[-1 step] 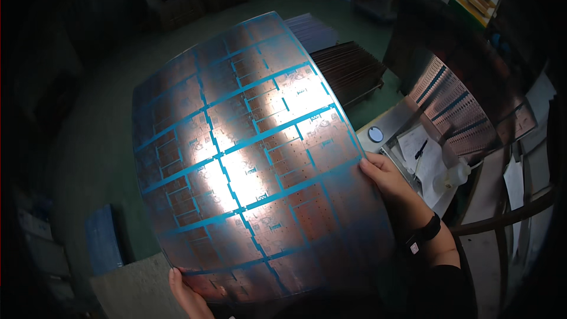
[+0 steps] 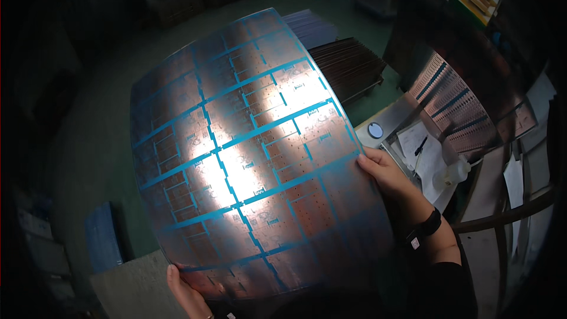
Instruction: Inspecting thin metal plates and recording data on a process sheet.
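While you hold the large copper panel with blue lines (image 2: 274,165) raised and tilted across the middle of the scene, note the following risks. At the near left, your left hand (image 2: 188,292) is curled at the panel's edge close to its corner; most of its fingers are hidden, so the depth of grip cannot be told. A shallow grip could let this corner slip toward the grey surface (image 2: 127,289). The panel's far edge has no visible support, and its overhanging weight could cause flexing or tipping. At the right edge, your right hand (image 2: 387,171) is closed around the panel, thumb on the face; a sliding thumb could mark the finish, and the edge could cut bare skin. Farther right, a wide swing could topple the pale bottle (image 2: 456,173) onto the papers (image 2: 407,140) or scuff the patterned copper sheet (image 2: 458,103).
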